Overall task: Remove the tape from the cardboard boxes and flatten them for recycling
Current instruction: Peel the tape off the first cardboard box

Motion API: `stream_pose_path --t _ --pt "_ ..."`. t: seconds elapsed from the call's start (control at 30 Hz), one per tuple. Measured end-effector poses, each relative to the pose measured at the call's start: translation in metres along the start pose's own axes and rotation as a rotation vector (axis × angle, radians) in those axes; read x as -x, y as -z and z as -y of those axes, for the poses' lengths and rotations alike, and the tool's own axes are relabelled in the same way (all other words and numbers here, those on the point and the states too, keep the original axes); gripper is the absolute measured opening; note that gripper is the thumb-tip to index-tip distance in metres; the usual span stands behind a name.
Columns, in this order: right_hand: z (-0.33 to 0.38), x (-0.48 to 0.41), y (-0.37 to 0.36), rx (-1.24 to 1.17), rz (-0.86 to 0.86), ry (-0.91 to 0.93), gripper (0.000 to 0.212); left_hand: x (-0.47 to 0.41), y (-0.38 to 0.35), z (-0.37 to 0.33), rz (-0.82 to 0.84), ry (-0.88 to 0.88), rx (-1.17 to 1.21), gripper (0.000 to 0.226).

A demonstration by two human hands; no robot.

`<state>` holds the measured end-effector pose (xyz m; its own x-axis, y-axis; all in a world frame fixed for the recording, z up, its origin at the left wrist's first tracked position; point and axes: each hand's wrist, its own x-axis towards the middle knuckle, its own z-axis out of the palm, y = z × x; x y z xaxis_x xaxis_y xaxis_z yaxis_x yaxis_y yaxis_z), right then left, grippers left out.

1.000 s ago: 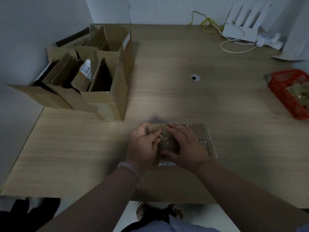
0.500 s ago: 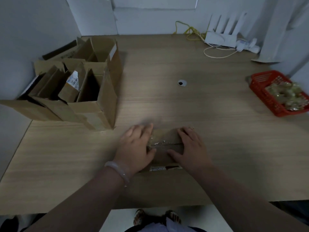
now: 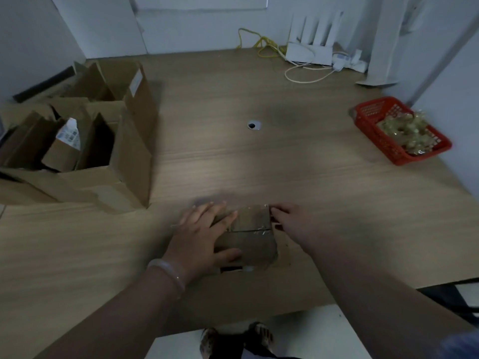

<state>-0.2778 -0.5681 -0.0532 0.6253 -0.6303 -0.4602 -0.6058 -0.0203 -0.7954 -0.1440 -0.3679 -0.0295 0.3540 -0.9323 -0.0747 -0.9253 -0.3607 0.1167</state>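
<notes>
Two hands at a small brown cardboard box (image 3: 248, 238), near the front edge of the pale wooden bench (image 3: 324, 182).

The left hand (image 3: 201, 235) lay flat on the box's left part with its fingers (image 3: 228, 220) straight and spread. The right hand (image 3: 293, 220) met the box's right edge beside the shiny clear tape (image 3: 260, 231); whether it pinched the tape could not be told. Farther left stood open brown cardboard cartons (image 3: 129, 161); their white printed label (image 3: 70, 134) was too blurred to read. At the far right sat a red plastic basket (image 3: 375, 136), and at the back wall a white router (image 3: 308, 51).
</notes>
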Motion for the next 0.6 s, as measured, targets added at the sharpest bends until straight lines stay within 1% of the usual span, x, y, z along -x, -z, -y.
stream_pose_path --t 0.1,0.2,0.33,0.43,0.5,0.6 --pt "-0.0037 -0.0021 0.0047 -0.023 0.015 0.046 0.021 0.0022 0.0037 0.0001 0.002 -0.011 0.02 0.083" --pt "-0.0022 -0.0041 0.0065 0.04 0.0 0.097 0.016 0.0018 0.0036 0.0 -0.007 -0.008 0.026 0.082" --pt "-0.0027 -0.0024 0.0064 0.19 -0.067 0.211 0.02 0.0012 0.0004 -0.0001 -0.021 0.003 0.034 0.081" --pt "-0.0045 -0.0003 0.0074 0.262 -0.063 0.308 0.019 0.0003 -0.0015 0.0012 -0.037 0.005 0.03 0.08" --pt "-0.004 -0.0012 0.0093 0.371 -0.068 0.362 0.02 -0.0002 -0.0021 0.0015 -0.043 0.007 0.024 0.08" --pt "-0.0022 -0.0035 0.0108 0.479 -0.088 0.368 0.018 -0.0002 -0.0035 0.0015 -0.047 0.006 0.028 0.08"
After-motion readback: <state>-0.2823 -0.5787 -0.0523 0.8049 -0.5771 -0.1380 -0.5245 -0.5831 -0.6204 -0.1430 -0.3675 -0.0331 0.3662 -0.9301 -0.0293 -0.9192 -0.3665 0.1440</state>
